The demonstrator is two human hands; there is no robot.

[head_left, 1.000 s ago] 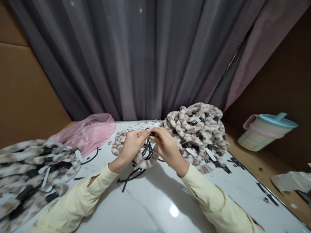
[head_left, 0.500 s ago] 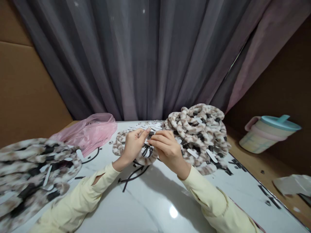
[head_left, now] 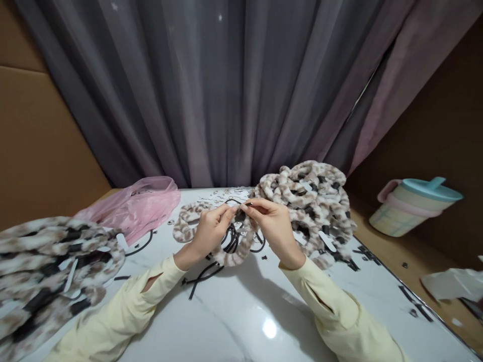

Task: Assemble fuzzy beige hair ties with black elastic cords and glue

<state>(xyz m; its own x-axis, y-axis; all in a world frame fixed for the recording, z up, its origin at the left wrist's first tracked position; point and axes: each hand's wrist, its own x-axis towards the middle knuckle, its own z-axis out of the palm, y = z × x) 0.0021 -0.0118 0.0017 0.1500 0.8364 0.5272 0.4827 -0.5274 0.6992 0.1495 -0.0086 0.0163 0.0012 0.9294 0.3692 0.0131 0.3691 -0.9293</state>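
Two bare hands work at one fluffy ring [head_left: 233,259], mid-table. The left hand [head_left: 212,229] closes thumb and fingers on its band; the right hand [head_left: 274,226] pinches shut on a dark piece too small to name. A weak pinch could drop that piece; black cords [head_left: 231,241] by the ring could snag. From the ring, a pile [head_left: 302,201] crowds two o'clock, another pile [head_left: 37,242] nine; bare table [head_left: 226,322] opens at six, its edge [head_left: 412,295] toward four.

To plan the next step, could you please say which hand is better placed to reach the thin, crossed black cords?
Probably the left hand: it is nearer the cords, though pinching the brown-and-white fluffy loop; the right hand is farther off, also occupied.
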